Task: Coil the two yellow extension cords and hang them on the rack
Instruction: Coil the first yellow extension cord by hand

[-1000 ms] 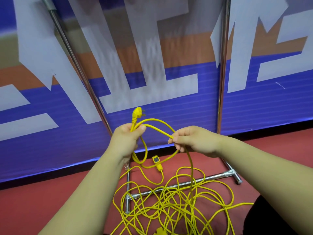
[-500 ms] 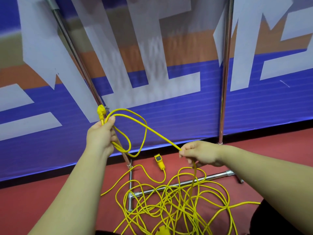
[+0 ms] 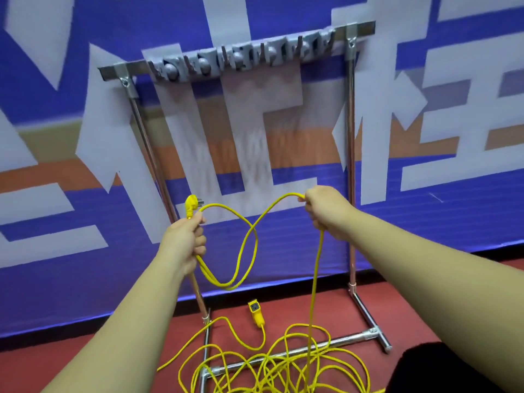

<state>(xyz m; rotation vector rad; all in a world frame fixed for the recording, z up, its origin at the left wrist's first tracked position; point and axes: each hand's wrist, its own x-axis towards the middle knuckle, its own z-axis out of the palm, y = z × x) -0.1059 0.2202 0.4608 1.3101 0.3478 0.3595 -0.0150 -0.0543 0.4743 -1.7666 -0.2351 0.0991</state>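
Head view, front of rack (image 3: 351, 143): yellow cord (image 3: 252, 226) was held up between both hands. Left hand (image 3: 184, 241) was closed around plug end, plug (image 3: 190, 206) left sticking up above fist, loops hung below. Right hand (image 3: 323, 212) was clenched on cord further along, strand dropped to tangled pile (image 3: 283, 367) on red floor (image 3: 85, 350), spread over rack base. Socket end (image 3: 256, 313) was laid on floor near pile.

Single wide-angle head cam, worn by the person, looks fwd & a bit down, close to the rack (image 3: 351, 165), which spans frame centre top to btm, w/ banner wall (image 3: 453, 222) right behind & red floor (image 3: 85, 350) along btm edge.
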